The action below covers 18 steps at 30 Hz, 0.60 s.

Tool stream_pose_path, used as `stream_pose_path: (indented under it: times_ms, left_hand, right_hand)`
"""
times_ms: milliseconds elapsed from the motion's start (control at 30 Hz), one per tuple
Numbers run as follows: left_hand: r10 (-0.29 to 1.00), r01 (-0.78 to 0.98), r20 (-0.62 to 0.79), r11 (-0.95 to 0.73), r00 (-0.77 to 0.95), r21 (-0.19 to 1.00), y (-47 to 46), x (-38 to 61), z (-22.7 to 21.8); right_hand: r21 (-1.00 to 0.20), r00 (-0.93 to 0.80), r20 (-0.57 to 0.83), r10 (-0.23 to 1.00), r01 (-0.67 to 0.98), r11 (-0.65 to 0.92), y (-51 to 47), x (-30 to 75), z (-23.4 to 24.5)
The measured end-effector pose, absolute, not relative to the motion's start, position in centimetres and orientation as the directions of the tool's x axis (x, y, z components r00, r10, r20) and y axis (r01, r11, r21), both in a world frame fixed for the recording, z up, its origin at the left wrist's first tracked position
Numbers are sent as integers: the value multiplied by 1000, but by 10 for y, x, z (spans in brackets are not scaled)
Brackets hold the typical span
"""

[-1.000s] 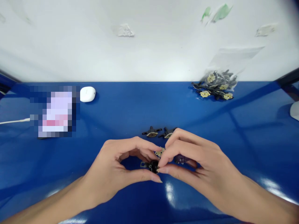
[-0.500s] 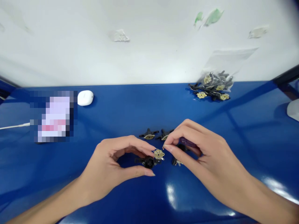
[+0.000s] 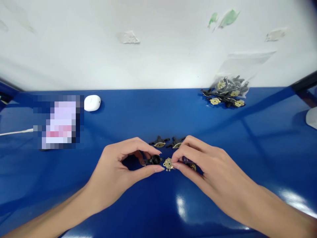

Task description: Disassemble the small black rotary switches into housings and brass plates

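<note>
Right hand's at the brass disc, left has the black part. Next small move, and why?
Probably bring the brass disc in the right hand onto the black bracket in the left hand. They sit just apart, and the assembled parts ahead show a disc seated on a bracket.

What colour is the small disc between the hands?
The disc is gold, best seen in the head view.

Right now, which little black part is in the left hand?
The black part in the left hand: its round black side shows, while the two parts beyond show brass.
</note>
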<state>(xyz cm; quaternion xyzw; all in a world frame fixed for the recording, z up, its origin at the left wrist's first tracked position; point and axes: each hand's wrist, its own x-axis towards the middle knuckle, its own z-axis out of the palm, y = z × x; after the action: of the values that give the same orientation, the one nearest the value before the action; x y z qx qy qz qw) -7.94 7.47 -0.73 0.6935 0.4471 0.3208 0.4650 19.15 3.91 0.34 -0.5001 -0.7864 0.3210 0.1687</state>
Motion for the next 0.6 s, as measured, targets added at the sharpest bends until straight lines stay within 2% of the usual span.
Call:
stream_pose_path:
  times_ms: [200, 600]
  left_hand:
    - [930, 372, 23, -170, 368, 912, 75, -79, -9]
    - [937, 405, -16, -136, 350, 904, 74, -78, -7]
  right_hand:
    - [-628, -456, -3, 890, 694, 353, 39, 186, 1]
    - [-592, -471, -24, 882, 717, 367, 40, 188, 4]
